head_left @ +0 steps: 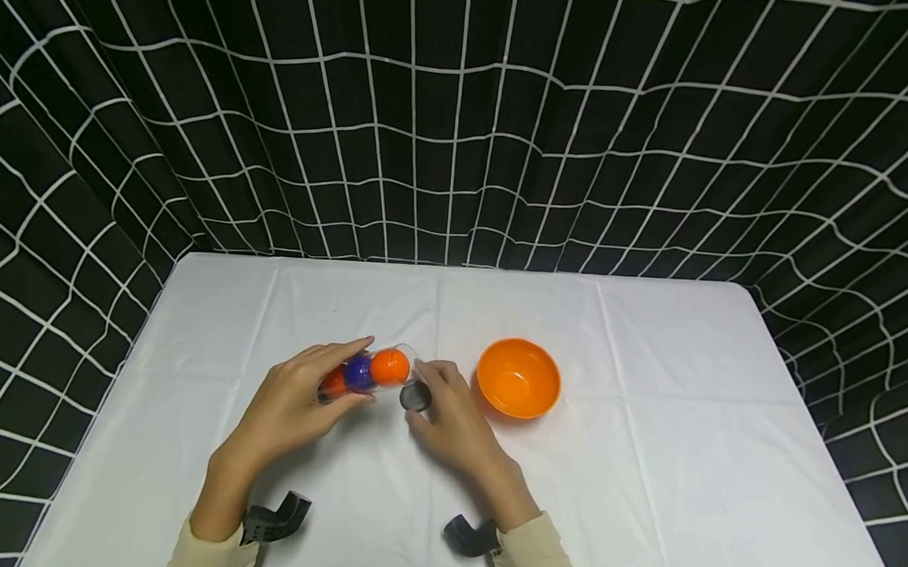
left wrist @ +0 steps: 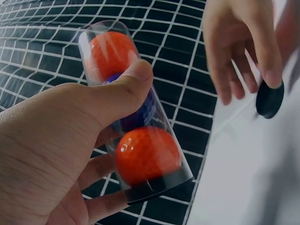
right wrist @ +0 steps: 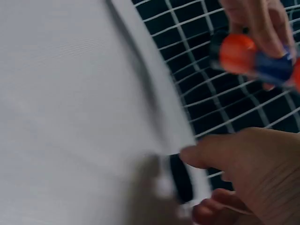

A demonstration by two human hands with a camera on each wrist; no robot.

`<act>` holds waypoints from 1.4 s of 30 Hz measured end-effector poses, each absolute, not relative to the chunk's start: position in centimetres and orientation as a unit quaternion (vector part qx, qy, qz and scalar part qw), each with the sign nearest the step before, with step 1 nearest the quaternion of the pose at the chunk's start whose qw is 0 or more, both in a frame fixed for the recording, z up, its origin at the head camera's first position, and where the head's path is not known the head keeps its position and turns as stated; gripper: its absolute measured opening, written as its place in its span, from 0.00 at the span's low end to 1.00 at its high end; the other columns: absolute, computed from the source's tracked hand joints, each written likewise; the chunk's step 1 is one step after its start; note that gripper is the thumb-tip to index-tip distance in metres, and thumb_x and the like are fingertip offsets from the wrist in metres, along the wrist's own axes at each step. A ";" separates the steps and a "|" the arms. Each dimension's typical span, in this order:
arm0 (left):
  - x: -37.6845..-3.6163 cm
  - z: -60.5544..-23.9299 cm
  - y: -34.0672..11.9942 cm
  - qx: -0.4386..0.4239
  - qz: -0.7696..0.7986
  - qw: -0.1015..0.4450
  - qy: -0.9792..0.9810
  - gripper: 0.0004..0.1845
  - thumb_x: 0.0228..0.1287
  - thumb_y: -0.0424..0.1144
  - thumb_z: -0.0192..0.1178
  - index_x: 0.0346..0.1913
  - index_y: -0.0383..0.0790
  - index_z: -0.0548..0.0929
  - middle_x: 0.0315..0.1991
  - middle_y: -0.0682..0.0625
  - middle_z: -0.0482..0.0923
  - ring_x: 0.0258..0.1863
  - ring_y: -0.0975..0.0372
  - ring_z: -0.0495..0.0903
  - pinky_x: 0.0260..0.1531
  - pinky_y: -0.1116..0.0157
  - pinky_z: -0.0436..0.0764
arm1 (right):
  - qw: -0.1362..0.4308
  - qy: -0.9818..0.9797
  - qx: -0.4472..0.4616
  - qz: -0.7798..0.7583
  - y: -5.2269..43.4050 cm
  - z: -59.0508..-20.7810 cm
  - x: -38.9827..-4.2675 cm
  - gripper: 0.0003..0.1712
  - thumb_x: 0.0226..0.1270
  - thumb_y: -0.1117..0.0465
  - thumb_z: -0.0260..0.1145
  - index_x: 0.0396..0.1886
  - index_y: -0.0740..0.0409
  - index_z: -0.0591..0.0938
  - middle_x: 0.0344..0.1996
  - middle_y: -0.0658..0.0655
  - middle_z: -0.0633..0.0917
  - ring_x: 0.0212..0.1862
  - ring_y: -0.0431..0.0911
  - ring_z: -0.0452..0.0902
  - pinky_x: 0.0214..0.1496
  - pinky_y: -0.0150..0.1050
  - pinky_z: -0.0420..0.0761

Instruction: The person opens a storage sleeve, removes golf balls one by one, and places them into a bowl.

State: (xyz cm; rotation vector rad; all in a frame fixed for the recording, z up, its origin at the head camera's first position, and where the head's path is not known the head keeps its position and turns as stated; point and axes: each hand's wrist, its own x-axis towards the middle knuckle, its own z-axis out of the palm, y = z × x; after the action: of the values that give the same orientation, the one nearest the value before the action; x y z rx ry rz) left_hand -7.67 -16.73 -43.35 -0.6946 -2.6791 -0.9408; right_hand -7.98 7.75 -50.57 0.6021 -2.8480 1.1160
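My left hand [head_left: 288,399] grips a clear plastic tube [left wrist: 177,161], held tilted above the table. Inside sit an orange ball [head_left: 389,367], a blue ball [head_left: 359,373] and a second orange ball [left wrist: 147,154], with a black base closing the end by that ball. The tube's other end shows no lid in the left wrist view. Close to that end, my right hand [head_left: 460,421] pinches a round black cap [left wrist: 270,100] between thumb and fingers, apart from the tube. In the right wrist view the cap is partly hidden and blurred.
An orange bowl [head_left: 552,379] stands on the white-covered table [head_left: 682,425], just right of my right hand. Dark curtains [head_left: 458,167] with a white grid surround the far edge and sides. Black mounts [head_left: 276,519] sit at both wrists.
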 end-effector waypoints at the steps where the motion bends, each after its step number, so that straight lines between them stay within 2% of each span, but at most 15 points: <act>1: -7.8 -43.2 -16.6 -0.237 -0.321 0.108 -0.911 0.36 0.55 0.49 0.82 0.68 0.48 0.84 0.57 0.49 0.89 0.56 0.55 0.89 0.56 0.52 0.88 | 0.007 -0.913 0.197 0.358 7.9 -50.1 -7.9 0.37 0.65 0.61 0.76 0.73 0.62 0.77 0.64 0.63 0.80 0.63 0.56 0.80 0.72 0.51 0.81; 4: -8.3 -42.7 -16.3 -0.239 -0.325 0.101 -0.909 0.33 0.56 0.50 0.81 0.65 0.45 0.85 0.57 0.49 0.89 0.56 0.55 0.88 0.57 0.52 0.88 | -0.012 -0.901 0.200 0.385 8.6 -48.4 -7.6 0.36 0.68 0.59 0.75 0.75 0.58 0.76 0.66 0.61 0.78 0.63 0.56 0.81 0.71 0.51 0.82; 9: -9.1 -41.9 -15.8 -0.239 -0.343 0.079 -0.905 0.31 0.57 0.48 0.81 0.64 0.48 0.87 0.57 0.51 0.89 0.59 0.56 0.86 0.61 0.51 0.86 | 0.011 -0.847 0.188 0.497 10.0 -45.9 -7.7 0.24 0.70 0.65 0.73 0.65 0.58 0.83 0.59 0.59 0.84 0.59 0.56 0.86 0.64 0.52 0.87; 11: -9.4 -41.8 -15.5 -0.241 -0.347 0.074 -0.904 0.30 0.57 0.48 0.81 0.64 0.49 0.87 0.56 0.52 0.89 0.58 0.56 0.86 0.61 0.51 0.85 | 0.028 -0.827 0.172 0.535 10.5 -45.5 -7.9 0.20 0.71 0.66 0.72 0.62 0.57 0.85 0.56 0.59 0.86 0.57 0.53 0.87 0.61 0.48 0.89; 15: -9.6 -41.9 -15.1 -0.245 -0.327 0.077 -0.909 0.29 0.58 0.49 0.80 0.64 0.51 0.88 0.54 0.52 0.88 0.55 0.56 0.84 0.58 0.52 0.82 | 0.044 -0.775 0.146 0.613 11.2 -45.6 -8.2 0.17 0.73 0.69 0.68 0.59 0.61 0.86 0.55 0.66 0.86 0.55 0.49 0.88 0.58 0.37 0.89; 18: -9.5 -42.1 -14.9 -0.252 -0.302 0.093 -0.915 0.29 0.59 0.50 0.79 0.64 0.52 0.87 0.53 0.52 0.88 0.54 0.56 0.82 0.60 0.51 0.78 | 0.037 -0.739 0.147 0.656 11.5 -45.8 -8.3 0.17 0.72 0.72 0.67 0.59 0.66 0.84 0.57 0.72 0.83 0.56 0.51 0.86 0.59 0.32 0.87; 22: -9.3 -42.3 -14.8 -0.262 -0.279 0.132 -0.914 0.28 0.58 0.50 0.80 0.63 0.52 0.88 0.53 0.51 0.87 0.55 0.55 0.82 0.63 0.51 0.75 | 0.016 -0.722 0.158 0.673 11.7 -46.0 -8.4 0.20 0.71 0.73 0.69 0.61 0.68 0.82 0.60 0.70 0.82 0.60 0.59 0.84 0.61 0.32 0.87; 25: -9.3 -42.2 -14.6 -0.272 -0.265 0.163 -0.911 0.28 0.57 0.48 0.81 0.61 0.52 0.89 0.53 0.51 0.87 0.56 0.54 0.82 0.63 0.52 0.75 | -0.001 -0.720 0.162 0.675 11.7 -46.0 -8.5 0.22 0.70 0.73 0.70 0.63 0.69 0.81 0.61 0.68 0.82 0.62 0.60 0.83 0.61 0.33 0.87; 27: -9.3 -42.1 -14.4 -0.279 -0.254 0.176 -0.909 0.27 0.57 0.47 0.81 0.61 0.52 0.89 0.53 0.50 0.87 0.56 0.53 0.82 0.63 0.51 0.75 | -0.012 -0.718 0.162 0.677 11.7 -46.1 -8.5 0.24 0.70 0.72 0.70 0.65 0.70 0.80 0.63 0.70 0.81 0.62 0.56 0.84 0.61 0.33 0.87; 29: -9.3 -42.2 -14.3 -0.283 -0.244 0.182 -0.910 0.27 0.57 0.46 0.81 0.60 0.52 0.89 0.52 0.51 0.87 0.57 0.52 0.82 0.63 0.51 0.75 | -0.021 -0.718 0.158 0.678 11.6 -46.1 -8.5 0.25 0.71 0.72 0.70 0.66 0.70 0.80 0.63 0.71 0.80 0.62 0.48 0.85 0.60 0.33 0.87; 32: -9.4 -42.2 -14.2 -0.286 -0.231 0.185 -0.911 0.26 0.57 0.44 0.81 0.61 0.52 0.89 0.53 0.51 0.87 0.57 0.52 0.82 0.65 0.50 0.75 | -0.030 -0.715 0.152 0.682 11.5 -46.2 -8.5 0.26 0.71 0.72 0.70 0.66 0.70 0.79 0.63 0.72 0.80 0.61 0.45 0.85 0.60 0.32 0.87; 38: -9.4 -42.2 -14.2 -0.288 -0.215 0.200 -0.912 0.26 0.57 0.43 0.81 0.60 0.52 0.89 0.53 0.50 0.87 0.57 0.52 0.82 0.66 0.49 0.74 | -0.036 -0.719 0.146 0.679 11.3 -46.2 -8.5 0.26 0.70 0.70 0.71 0.67 0.68 0.80 0.63 0.68 0.82 0.63 0.61 0.84 0.59 0.31 0.87; 42: -9.3 -42.1 -14.1 -0.292 -0.208 0.216 -0.908 0.26 0.55 0.41 0.82 0.59 0.52 0.90 0.53 0.50 0.87 0.57 0.52 0.82 0.65 0.49 0.74 | -0.035 -0.728 0.148 0.669 11.5 -46.3 -8.4 0.27 0.72 0.67 0.72 0.68 0.66 0.79 0.63 0.66 0.83 0.61 0.63 0.85 0.59 0.31 0.87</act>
State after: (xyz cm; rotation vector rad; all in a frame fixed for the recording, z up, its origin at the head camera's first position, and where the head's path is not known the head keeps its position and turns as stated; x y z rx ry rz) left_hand -9.29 -14.10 -42.08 -0.8089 -2.5180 -0.5759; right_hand -8.40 11.48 -46.25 0.4773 -2.3396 2.1492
